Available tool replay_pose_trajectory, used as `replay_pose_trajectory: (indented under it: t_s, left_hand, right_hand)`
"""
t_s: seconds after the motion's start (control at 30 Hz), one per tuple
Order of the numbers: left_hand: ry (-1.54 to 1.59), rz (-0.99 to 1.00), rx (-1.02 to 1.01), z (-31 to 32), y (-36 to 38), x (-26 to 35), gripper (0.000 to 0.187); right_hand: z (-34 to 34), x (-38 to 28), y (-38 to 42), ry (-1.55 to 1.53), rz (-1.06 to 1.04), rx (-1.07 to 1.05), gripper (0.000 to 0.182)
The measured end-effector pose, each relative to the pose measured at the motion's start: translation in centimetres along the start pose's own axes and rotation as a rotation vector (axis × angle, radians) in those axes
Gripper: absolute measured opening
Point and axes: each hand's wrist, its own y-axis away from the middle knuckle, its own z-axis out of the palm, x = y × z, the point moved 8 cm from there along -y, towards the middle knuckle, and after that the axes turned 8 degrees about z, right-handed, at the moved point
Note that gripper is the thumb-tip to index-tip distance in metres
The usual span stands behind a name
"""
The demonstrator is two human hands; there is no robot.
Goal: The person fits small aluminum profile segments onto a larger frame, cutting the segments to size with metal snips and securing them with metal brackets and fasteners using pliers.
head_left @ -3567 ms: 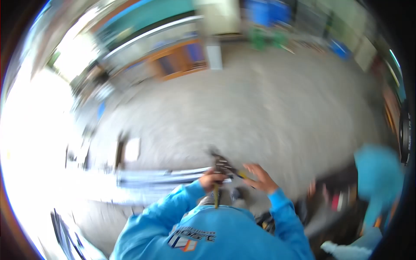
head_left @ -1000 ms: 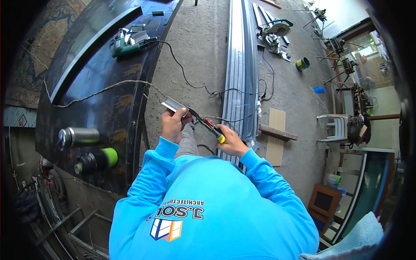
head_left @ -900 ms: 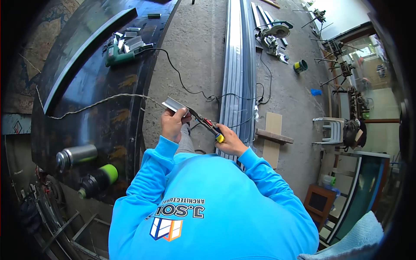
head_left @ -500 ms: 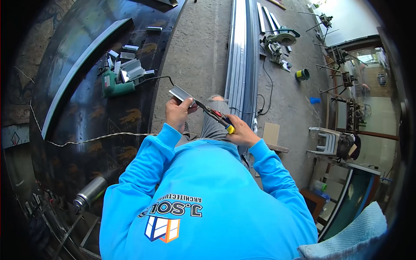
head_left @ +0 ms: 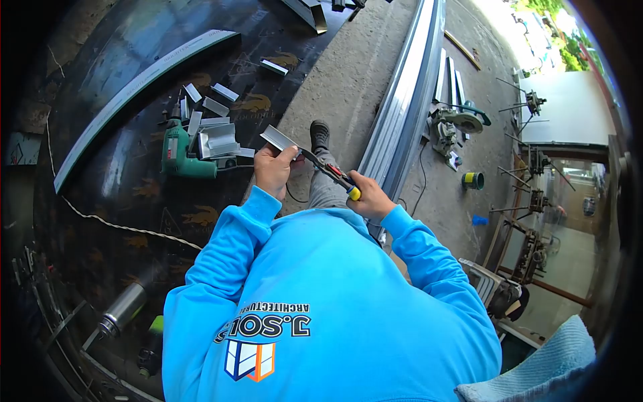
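My left hand [head_left: 273,175] pinches a short silver metal channel piece [head_left: 277,137] between thumb and fingers. My right hand [head_left: 372,197] is closed around the handles of tin snips [head_left: 333,173], which show red, black and yellow on the grips. The snips' dark jaws reach up to the near end of the metal piece, beside my left thumb. Whether the jaws bite into it is too small to tell. Left of my hands, a green power drill [head_left: 182,155] lies on the dark board among several cut metal pieces [head_left: 218,141].
A long pale metal strip [head_left: 134,94] lies on the dark board [head_left: 154,228], near a steel flask [head_left: 122,309]. Long metal profiles [head_left: 402,94] run along the floor at the right. Beyond them are a miter saw [head_left: 455,124] and a dark can [head_left: 473,180].
The view has turned and shifted, so the board and floor things sit differently. A shoe now shows beyond my hands. Both hands keep their hold on the metal piece and the snips.
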Motion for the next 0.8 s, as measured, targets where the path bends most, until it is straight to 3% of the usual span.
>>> replay_pose_trajectory:
  t_s: [0.17, 0.33, 0.5, 0.6, 0.8]
  left_hand:
    - [0.039, -0.034, 0.137, 2.0, -7.5, -1.6, 0.007]
    - [-0.034, -0.042, 0.216, 6.8, -14.6, -0.9, 0.009]
    - [-0.066, -0.075, 0.280, 10.7, -21.4, 0.3, 0.011]
    - [-0.068, -0.126, 0.299, 12.5, -24.2, 0.2, 0.011]
    - [-0.047, -0.139, 0.301, 15.2, -28.2, 0.3, 0.011]
  right_hand:
    - [-4.2, 3.8, -10.3, 0.020, -0.066, -0.124, 0.032]
    - [-10.6, 5.5, -19.3, -0.014, -0.178, -0.226, 0.046]
    - [-16.7, 7.0, -26.8, -0.060, -0.198, -0.313, 0.042]
    - [-18.6, 8.4, -29.7, -0.014, -0.213, -0.330, 0.031]
    - [-21.4, 9.4, -32.8, 0.028, -0.193, -0.323, 0.034]
